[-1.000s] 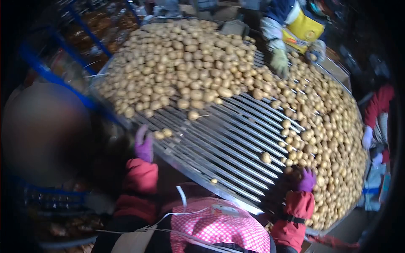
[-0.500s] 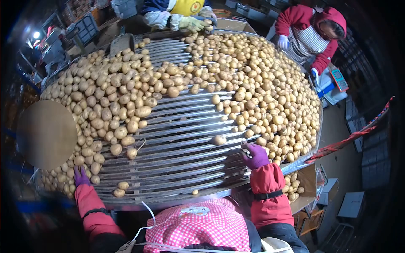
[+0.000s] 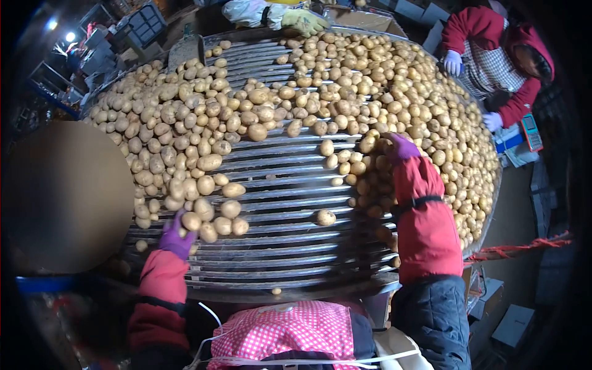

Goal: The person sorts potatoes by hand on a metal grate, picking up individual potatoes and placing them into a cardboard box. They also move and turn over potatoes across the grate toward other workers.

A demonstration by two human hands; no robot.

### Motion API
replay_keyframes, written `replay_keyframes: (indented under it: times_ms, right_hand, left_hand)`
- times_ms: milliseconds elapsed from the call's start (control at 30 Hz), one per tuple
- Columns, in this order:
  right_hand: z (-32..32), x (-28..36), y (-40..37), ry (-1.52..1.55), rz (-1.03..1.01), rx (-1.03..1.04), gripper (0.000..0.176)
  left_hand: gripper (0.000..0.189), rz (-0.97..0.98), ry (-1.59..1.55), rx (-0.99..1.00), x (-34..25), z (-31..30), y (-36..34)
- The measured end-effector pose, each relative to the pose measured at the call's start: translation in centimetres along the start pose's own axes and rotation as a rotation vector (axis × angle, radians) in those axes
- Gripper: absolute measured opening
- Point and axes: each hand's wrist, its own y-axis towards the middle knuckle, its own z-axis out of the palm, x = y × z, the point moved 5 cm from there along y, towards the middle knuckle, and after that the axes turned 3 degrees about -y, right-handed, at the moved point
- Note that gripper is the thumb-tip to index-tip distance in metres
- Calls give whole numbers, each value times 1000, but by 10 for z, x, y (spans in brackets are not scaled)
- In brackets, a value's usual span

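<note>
Loose potatoes [image 3: 185,132] lie spread over a slatted metal sorting table [image 3: 277,213]. In a purple glove, my left hand [image 3: 177,237] is at the near-left edge of the pile, its partly hidden fingers apart against a small cluster of potatoes [image 3: 213,216]. My right hand [image 3: 402,148], gloved the same, reaches over the right-hand pile. Its slightly blurred fingers point left beside a potato [image 3: 368,144] and look open. One single potato [image 3: 326,217] rests on the bare slats between my hands.
A co-worker's gloved hand [image 3: 305,23] is at the far edge. Another person in a red hooded top [image 3: 518,61] stands at the right, near a device with a screen [image 3: 531,132]. A blurred brown disc [image 3: 68,197] hides the left side. Red rope [image 3: 524,245] stretches off right.
My left hand has moved right and away from me, with potatoes now bunched beside it. My right hand has reached farther forward onto the right pile. The camera view has shifted.
</note>
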Motion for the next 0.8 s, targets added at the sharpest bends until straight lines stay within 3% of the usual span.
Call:
replay_keyframes:
  times_ms: [33,133,267,367,400,467,500,533,600,667,733,800]
  right_hand:
    - [-5,16,4,-64,35,71,32]
    - [-40,62,9,-162,131,239,34]
    - [-79,91,-4,-87,210,285,36]
    - [-75,72,-14,84,294,353,37]
    - [-70,58,-15,136,328,389,37]
    - [28,-29,16,509,231,317,37]
    - [26,-55,0,972,343,331,39]
    - [0,-70,-24,1086,392,189,42]
    - [-16,-93,-76,1751,467,38,39]
    - [-33,-93,-126,1811,729,-133,34]
    - [-50,-75,-163,1613,756,-48,32]
    - [-49,-52,-188,1470,601,66,19]
  left_hand:
    - [72,105,-70,73,-9,19,2]
    - [72,480,-29,48,-65,71,-6]
    - [68,252,107,423,-184,109,-47]
    - [64,647,-42,397,-194,143,-51]
    - [62,642,-108,363,-191,145,-46]
    - [58,620,-246,300,-180,138,-34]
    - [48,522,-306,186,-185,122,-30]
    - [46,475,-348,138,-179,118,-20]
    - [43,365,-470,65,-175,110,-4]
    - [43,632,-245,-48,-210,106,0]
    - [42,883,-144,-90,-262,113,-2]
    - [45,1066,-99,10,-310,138,-2]
